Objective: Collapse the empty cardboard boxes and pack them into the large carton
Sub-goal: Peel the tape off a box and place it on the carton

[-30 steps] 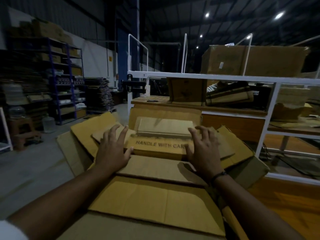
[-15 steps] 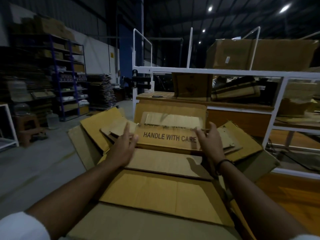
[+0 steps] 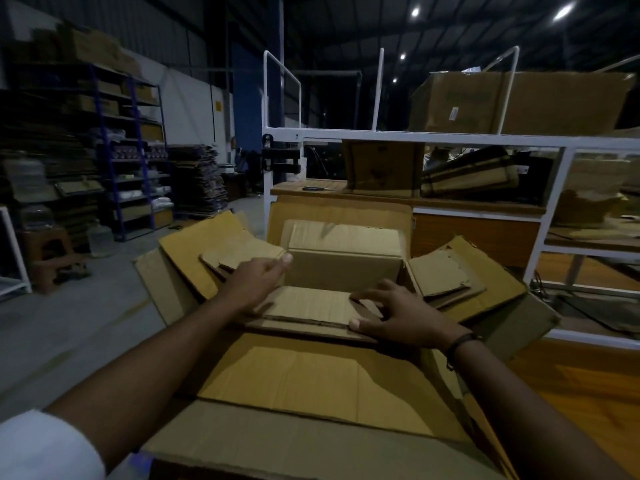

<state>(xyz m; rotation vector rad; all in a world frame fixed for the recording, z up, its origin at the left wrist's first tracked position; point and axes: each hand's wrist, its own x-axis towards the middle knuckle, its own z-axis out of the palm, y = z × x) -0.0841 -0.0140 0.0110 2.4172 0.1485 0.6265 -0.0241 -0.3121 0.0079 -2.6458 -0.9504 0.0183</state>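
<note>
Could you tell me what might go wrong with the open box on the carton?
The box stands open, so pushing down may crumple it instead of folding it flat. The right hand rests on the near flap, where fingers could get pinched. Loose pieces beside it may slide off.

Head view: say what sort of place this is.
Probably a warehouse: tall blue metal shelving racks loaded with cartons, a dark stack of flattened cardboard, a white steel-framed workbench.
</note>
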